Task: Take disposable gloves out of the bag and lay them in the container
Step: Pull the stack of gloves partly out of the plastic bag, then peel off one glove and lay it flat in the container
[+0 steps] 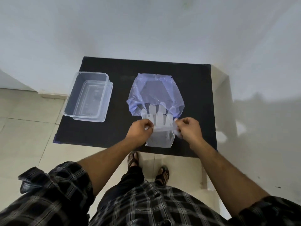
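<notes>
A thin blue plastic bag (155,92) lies flat on the black tabletop (117,128), its mouth toward me. A clear disposable glove (158,126) lies half out of that mouth, fingertips still under the bag's edge and cuff near the table's front edge. My left hand (140,130) pinches the glove's left side. My right hand (187,128) pinches its right side. A clear rectangular container (88,97) stands at the table's left edge, nothing visible inside it.
The table stands against a pale wall on a tiled floor. The container overhangs the table's left edge slightly. My feet in sandals (147,167) are just below the table's front edge.
</notes>
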